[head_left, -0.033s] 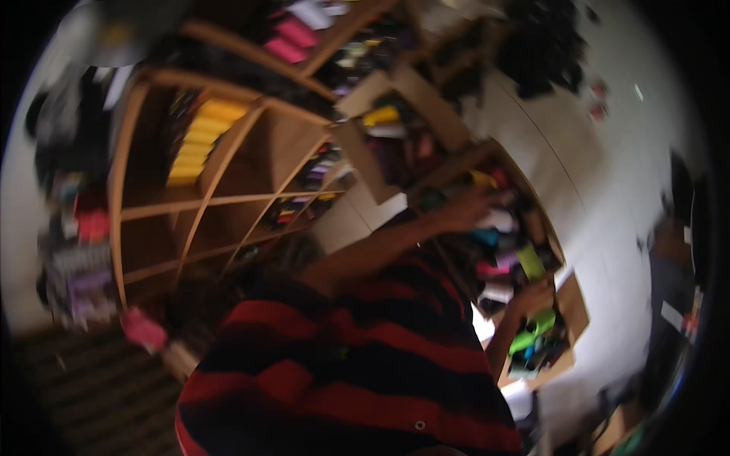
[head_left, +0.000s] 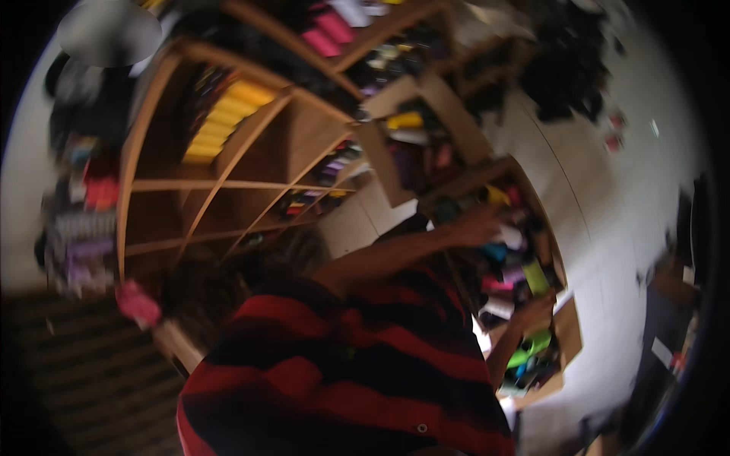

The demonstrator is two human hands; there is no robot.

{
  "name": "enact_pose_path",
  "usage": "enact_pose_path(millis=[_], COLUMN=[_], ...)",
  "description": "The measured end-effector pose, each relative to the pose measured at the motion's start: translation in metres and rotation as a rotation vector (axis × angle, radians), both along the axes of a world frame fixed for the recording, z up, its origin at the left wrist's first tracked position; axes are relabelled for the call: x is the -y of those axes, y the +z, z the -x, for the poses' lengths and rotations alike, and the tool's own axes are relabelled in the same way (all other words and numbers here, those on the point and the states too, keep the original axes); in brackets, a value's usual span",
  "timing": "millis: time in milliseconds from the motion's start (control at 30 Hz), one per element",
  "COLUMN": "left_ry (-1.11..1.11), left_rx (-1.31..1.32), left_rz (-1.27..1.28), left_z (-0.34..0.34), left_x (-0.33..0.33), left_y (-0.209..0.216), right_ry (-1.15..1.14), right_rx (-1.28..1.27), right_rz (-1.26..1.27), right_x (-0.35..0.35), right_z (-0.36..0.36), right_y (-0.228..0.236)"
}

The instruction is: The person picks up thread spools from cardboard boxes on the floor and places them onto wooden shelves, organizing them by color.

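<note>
My left hand (head_left: pixel 480 226) reaches across a wooden bin (head_left: pixel 561 262) of mixed-colour rolls that look like thread cones. Its fingers are blurred beside a white roll (head_left: pixel 509 237) and a blue roll (head_left: pixel 494 252); whether they grip anything is unclear. My right hand (head_left: pixel 537 310) is lower down, at the bin's near end, just below a lime-green roll (head_left: pixel 536 279). Its fingertips are smeared too. Between the hands lie a pink roll (head_left: pixel 497 283) and a pale roll (head_left: pixel 498 307).
Below my right hand a cardboard box (head_left: pixel 569 334) holds bright green rolls (head_left: pixel 530 348). Beyond the bin stands another open carton (head_left: pixel 384 167). On the left is a wooden cubby shelf (head_left: pixel 163 185) with yellow rolls (head_left: pixel 228 121). Black bundles (head_left: pixel 563 68) lie on the tiled floor (head_left: pixel 608 251).
The whole view has shifted, so the shelf top, cartons and bin appear lower and mostly further right. Both hands stay at about the same places over the bin.
</note>
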State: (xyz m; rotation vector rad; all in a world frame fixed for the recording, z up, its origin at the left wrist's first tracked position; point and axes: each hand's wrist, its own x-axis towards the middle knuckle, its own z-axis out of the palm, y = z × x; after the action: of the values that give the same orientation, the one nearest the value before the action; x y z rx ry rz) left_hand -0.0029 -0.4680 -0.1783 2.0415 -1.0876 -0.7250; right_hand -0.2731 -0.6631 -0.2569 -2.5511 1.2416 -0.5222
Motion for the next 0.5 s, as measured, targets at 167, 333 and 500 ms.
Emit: enact_pose_path(millis=[167, 333, 500], left_ry=[-0.010, 0.011, -0.056], left_rx=[0.414, 0.352, 0.401], left_rz=[-0.015, -0.079, -0.110], left_z=[0.015, 0.029, 0.028], left_x=[-0.027, -0.045, -0.067], left_y=[-0.008, 0.003, 0.010], right_ry=[-0.065, -0.118, -0.035], right_rx=[0.342, 0.462, 0.341], right_rz=[-0.868, -1.035, -0.975], right_x=[0.011, 0.004, -0.013], right_z=[-0.080, -0.096, -0.097], right_y=[0.030, 0.050, 0.067])
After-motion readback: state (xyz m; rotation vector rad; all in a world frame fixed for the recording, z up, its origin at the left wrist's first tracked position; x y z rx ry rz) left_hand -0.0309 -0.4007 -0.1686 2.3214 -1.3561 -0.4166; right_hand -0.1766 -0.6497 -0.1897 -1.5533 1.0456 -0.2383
